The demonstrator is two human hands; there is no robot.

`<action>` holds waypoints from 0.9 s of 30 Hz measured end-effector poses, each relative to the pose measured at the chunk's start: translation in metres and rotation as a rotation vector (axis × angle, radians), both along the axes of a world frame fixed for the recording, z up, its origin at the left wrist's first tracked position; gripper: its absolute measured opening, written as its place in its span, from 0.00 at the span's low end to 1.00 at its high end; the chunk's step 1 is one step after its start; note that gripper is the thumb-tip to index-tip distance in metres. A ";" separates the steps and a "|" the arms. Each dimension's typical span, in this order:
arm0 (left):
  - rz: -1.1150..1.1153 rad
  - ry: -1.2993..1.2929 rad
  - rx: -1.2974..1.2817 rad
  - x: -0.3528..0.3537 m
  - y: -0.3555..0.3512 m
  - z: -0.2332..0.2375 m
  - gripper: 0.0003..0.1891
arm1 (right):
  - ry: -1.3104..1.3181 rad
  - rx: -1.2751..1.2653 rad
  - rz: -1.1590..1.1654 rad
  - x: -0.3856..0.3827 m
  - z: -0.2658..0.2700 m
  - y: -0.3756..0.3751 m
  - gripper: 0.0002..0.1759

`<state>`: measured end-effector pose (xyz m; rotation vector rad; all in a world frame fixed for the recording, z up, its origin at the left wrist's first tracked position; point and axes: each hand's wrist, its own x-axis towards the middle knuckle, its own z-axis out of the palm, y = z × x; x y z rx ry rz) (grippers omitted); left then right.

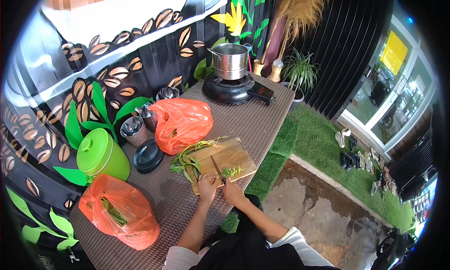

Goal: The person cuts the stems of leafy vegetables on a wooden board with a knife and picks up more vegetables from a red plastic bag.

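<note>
My right hand (233,193) is closed round the handle of a kitchen knife (216,165), whose blade points away from me over a wooden cutting board (234,152). Beside it, my left hand (207,185) has its fingers curled at the board's near edge, closed on leafy greens; the fingers hide most of what they grip. More long-stemmed leafy greens (183,163) trail over the board's left side onto the table. A small heap of chopped greens (232,171) lies on the board, just right of the blade.
An orange plastic bag (183,122) sits behind the board, another (124,214) at near left. Dark plates (148,156), a green lidded bucket (103,155) and a cutlery holder (134,132) line the wall side. A steel pot (230,61) stands on a portable stove (228,90).
</note>
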<state>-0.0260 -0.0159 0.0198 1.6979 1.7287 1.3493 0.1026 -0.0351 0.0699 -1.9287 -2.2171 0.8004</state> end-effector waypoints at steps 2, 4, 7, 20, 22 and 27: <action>0.006 -0.009 0.008 -0.001 0.002 -0.004 0.07 | 0.006 -0.009 -0.092 -0.007 0.000 -0.015 0.15; 0.007 -0.016 -0.003 -0.001 0.002 -0.002 0.07 | 0.001 -0.002 -0.090 -0.012 -0.010 -0.013 0.16; 0.009 -0.002 -0.014 -0.001 0.002 -0.005 0.07 | 0.038 0.009 -0.078 -0.007 -0.009 0.001 0.16; 0.028 -0.034 0.014 -0.001 -0.001 -0.004 0.05 | 0.071 -0.019 -0.098 -0.004 -0.014 0.001 0.16; 0.029 -0.006 0.023 -0.001 -0.003 -0.004 0.05 | 0.086 -0.040 -0.051 0.000 -0.004 0.004 0.16; 0.038 0.077 0.102 0.002 -0.010 0.000 0.04 | 0.035 -0.044 -0.091 -0.013 -0.007 -0.018 0.17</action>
